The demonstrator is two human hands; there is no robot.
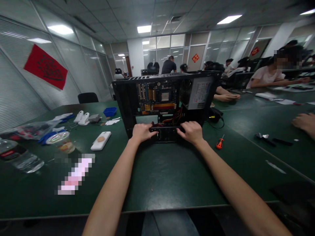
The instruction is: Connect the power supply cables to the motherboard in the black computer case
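Observation:
An opened black computer case [123, 108] stands on the table in front of me, its inside facing me. A motherboard [157, 95] and a grey power supply [198, 93] with a fan show inside, with coloured cables below them. My left hand [142, 132] and my right hand [192, 132] are closed on the two ends of a black metal part [167, 132] low in the case. Both thumbs press its near face, while the fingers curl over its top edge. Whether this part is loose or fixed to the case, I cannot tell.
On the green table [157, 177], an orange screwdriver [220, 143] lies right of the case. To the left are a white phone [100, 141], a plastic cup [62, 142], a water bottle [21, 157] and a blue tray [110, 111]. Another person's hand [305, 124] rests at far right.

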